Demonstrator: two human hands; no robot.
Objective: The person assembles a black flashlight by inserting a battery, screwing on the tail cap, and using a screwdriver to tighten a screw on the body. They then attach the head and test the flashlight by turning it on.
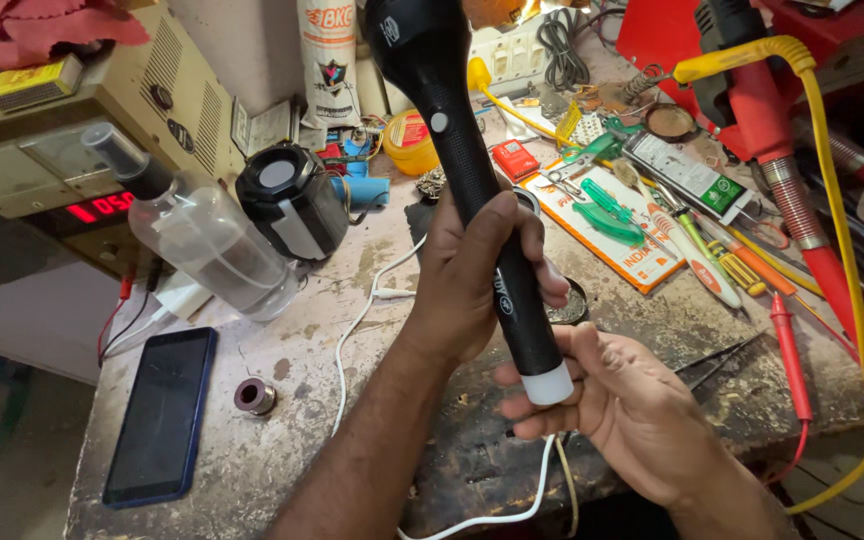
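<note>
Left hand (472,270) clenched round black torch (472,170) barrel; right hand (602,400) open, cupping white end cap (549,385). Keep barrel steady, support cap squarely while working it.

Stained, cluttered grey workbench (282,440) under warm light, pale wall (242,40) behind
</note>
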